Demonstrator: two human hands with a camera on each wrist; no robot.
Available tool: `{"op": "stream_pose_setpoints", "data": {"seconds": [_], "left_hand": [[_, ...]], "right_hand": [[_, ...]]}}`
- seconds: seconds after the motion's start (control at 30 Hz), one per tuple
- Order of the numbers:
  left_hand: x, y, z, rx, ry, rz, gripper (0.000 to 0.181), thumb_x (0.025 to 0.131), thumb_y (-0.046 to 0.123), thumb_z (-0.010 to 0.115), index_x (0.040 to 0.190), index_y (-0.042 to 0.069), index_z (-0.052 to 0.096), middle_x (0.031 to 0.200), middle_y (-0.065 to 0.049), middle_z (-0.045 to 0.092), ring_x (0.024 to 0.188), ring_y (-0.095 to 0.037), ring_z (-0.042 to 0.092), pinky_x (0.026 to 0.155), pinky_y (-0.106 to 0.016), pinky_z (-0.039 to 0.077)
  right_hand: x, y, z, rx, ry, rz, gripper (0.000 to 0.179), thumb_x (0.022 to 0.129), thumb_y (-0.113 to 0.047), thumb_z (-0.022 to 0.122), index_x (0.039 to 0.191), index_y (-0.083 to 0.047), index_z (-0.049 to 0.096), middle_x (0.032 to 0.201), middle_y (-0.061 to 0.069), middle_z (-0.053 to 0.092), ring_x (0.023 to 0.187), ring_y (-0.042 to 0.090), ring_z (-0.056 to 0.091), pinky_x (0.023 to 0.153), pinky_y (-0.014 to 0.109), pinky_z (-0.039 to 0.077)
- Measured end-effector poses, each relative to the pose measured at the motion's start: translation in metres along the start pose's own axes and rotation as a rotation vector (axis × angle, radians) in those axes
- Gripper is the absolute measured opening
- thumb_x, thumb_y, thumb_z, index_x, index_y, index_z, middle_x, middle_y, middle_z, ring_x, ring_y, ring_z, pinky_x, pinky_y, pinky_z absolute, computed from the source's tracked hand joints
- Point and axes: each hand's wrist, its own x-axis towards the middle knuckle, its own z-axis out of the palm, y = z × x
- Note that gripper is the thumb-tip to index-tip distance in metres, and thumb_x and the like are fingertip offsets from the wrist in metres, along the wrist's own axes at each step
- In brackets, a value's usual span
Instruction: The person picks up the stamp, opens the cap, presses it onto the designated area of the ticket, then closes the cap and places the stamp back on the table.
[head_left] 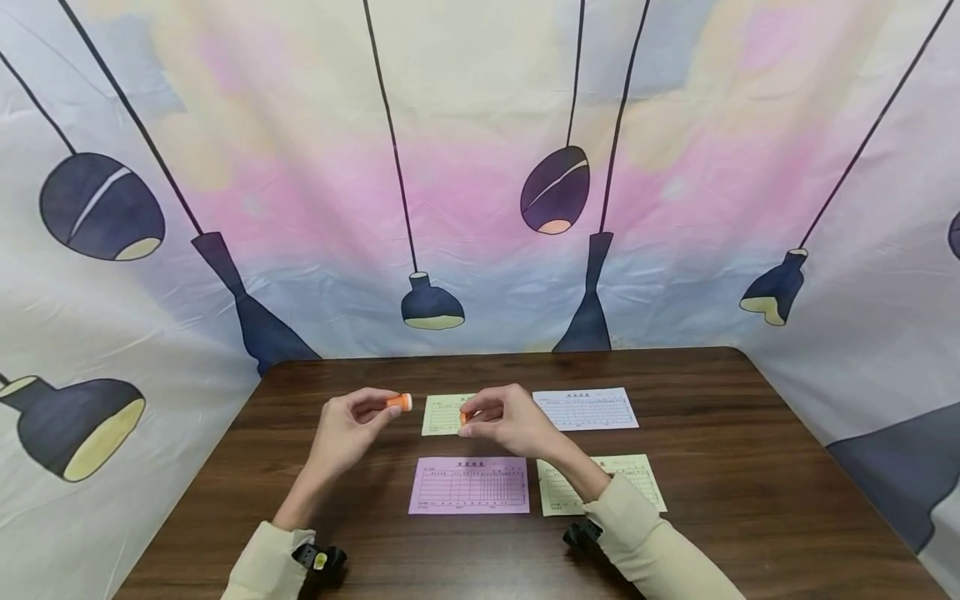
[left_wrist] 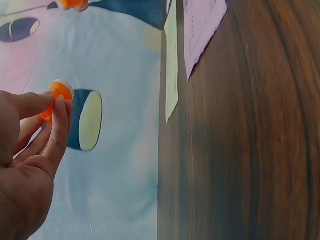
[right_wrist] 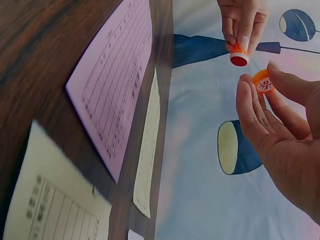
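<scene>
My left hand (head_left: 347,429) pinches a small orange stamp (head_left: 401,402) between thumb and fingers, above the table's left half. In the right wrist view the red face of the stamp (right_wrist: 239,59) shows inside a white rim, turned toward the other hand. My right hand (head_left: 516,423) holds a round orange cap (right_wrist: 263,81) by its edge; a red printed mark on white fills its end. Stamp and cap are apart. From the head view the cap is mostly covered by fingers, and the right hand overlaps the far green slip (head_left: 441,415).
A pink slip (head_left: 468,486) lies in front of the hands. Beside it is another green slip (head_left: 633,483), partly under the right forearm in view. A white slip (head_left: 588,408) lies farther back. The brown wooden table (head_left: 720,433) ends at a printed cloth backdrop (head_left: 480,167).
</scene>
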Motion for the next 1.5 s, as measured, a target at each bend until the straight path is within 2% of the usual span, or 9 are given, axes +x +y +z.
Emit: {"op": "stream_pose_setpoints", "data": {"seconds": [0.1, 0.4, 0.7, 1.07, 1.2, 1.33, 1.5], "left_hand": [[0.0, -0.003, -0.009, 0.015, 0.028, 0.011, 0.022, 0.093, 0.012, 0.081, 0.112, 0.001, 0.078, 0.106, -0.021, 0.08, 0.089, 0.002, 0.075, 0.079, -0.013, 0.059], [-0.005, -0.013, -0.029, 0.012, 0.06, 0.044, 0.022, 0.093, 0.009, 0.08, 0.112, -0.001, 0.077, 0.108, -0.025, 0.078, 0.088, 0.007, 0.073, 0.079, -0.013, 0.059], [-0.011, -0.02, -0.041, -0.005, 0.097, 0.02, 0.023, 0.093, 0.011, 0.08, 0.113, -0.001, 0.078, 0.111, -0.028, 0.077, 0.089, 0.008, 0.073, 0.077, -0.013, 0.059], [-0.011, -0.022, -0.045, -0.017, 0.135, 0.012, 0.024, 0.093, 0.012, 0.081, 0.114, 0.0, 0.078, 0.107, -0.011, 0.081, 0.09, 0.006, 0.074, 0.078, -0.013, 0.059], [-0.013, -0.026, -0.046, -0.009, 0.141, 0.002, 0.025, 0.093, 0.012, 0.081, 0.115, -0.001, 0.078, 0.105, 0.001, 0.081, 0.089, 0.006, 0.074, 0.077, -0.013, 0.059], [-0.014, -0.031, -0.048, -0.023, 0.145, -0.009, 0.026, 0.093, 0.012, 0.081, 0.115, -0.002, 0.077, 0.101, 0.014, 0.079, 0.09, 0.004, 0.075, 0.077, -0.014, 0.059], [-0.016, -0.034, -0.053, 0.001, 0.163, -0.022, 0.026, 0.094, 0.014, 0.08, 0.116, 0.0, 0.078, 0.098, 0.024, 0.076, 0.089, 0.005, 0.075, 0.074, -0.017, 0.061]], "right_hand": [[0.003, -0.001, 0.004, -0.012, -0.007, -0.015, 0.023, 0.088, -0.012, 0.085, 0.108, -0.002, 0.078, 0.1, 0.013, 0.08, 0.088, 0.014, 0.079, 0.078, 0.021, 0.06], [0.016, 0.001, 0.018, 0.001, -0.032, -0.017, 0.022, 0.087, -0.011, 0.086, 0.107, -0.004, 0.078, 0.099, 0.012, 0.08, 0.085, 0.01, 0.076, 0.076, 0.021, 0.059], [0.028, 0.001, 0.031, -0.049, -0.041, 0.018, 0.02, 0.088, -0.012, 0.085, 0.106, -0.008, 0.078, 0.098, 0.006, 0.079, 0.083, 0.01, 0.075, 0.071, 0.021, 0.056], [0.044, 0.0, 0.056, -0.079, -0.038, 0.059, 0.02, 0.087, -0.014, 0.086, 0.105, -0.011, 0.079, 0.101, 0.001, 0.078, 0.085, 0.008, 0.075, 0.071, 0.021, 0.056], [0.047, -0.001, 0.065, -0.13, -0.038, 0.074, 0.02, 0.088, -0.014, 0.086, 0.106, -0.013, 0.079, 0.104, 0.0, 0.076, 0.084, 0.003, 0.072, 0.07, 0.02, 0.055], [0.051, 0.001, 0.073, -0.198, -0.062, 0.07, 0.02, 0.089, -0.012, 0.085, 0.108, -0.011, 0.079, 0.101, -0.001, 0.076, 0.085, 0.005, 0.071, 0.07, 0.018, 0.054], [0.059, 0.005, 0.085, -0.269, -0.105, 0.047, 0.02, 0.089, -0.011, 0.084, 0.108, -0.01, 0.078, 0.097, -0.001, 0.078, 0.082, 0.0, 0.067, 0.072, 0.015, 0.054]]}}
